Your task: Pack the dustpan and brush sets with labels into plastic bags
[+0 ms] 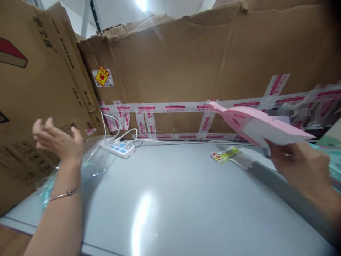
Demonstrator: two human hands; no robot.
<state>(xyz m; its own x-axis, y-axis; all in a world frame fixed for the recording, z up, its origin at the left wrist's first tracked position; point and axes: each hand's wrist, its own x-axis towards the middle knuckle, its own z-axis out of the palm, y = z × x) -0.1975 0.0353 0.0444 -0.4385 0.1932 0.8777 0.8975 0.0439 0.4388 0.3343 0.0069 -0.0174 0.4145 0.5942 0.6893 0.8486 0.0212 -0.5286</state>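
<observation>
The left hand [60, 140], bare and loosely spread, rises before a carton [34, 85] printed with black Chinese characters. The right hand [301, 160] grips a pink-and-white item [247, 115] above the worktop's [173, 199] right side. Behind, red-printed tape [174, 107] and a broken-glass sticker [102, 76] mark a long box [173, 64].

A ceiling light [142, 4] glares off the table [191, 199] before you — bright overall, your right hand [303, 165] slightly blurred.

Back carton [170, 64]: white label [111, 75] "LM27", broken-glass sign [102, 76] on yellow sticker [102, 76]. Left carton [39, 96]: Chinese characters [42, 32].
</observation>
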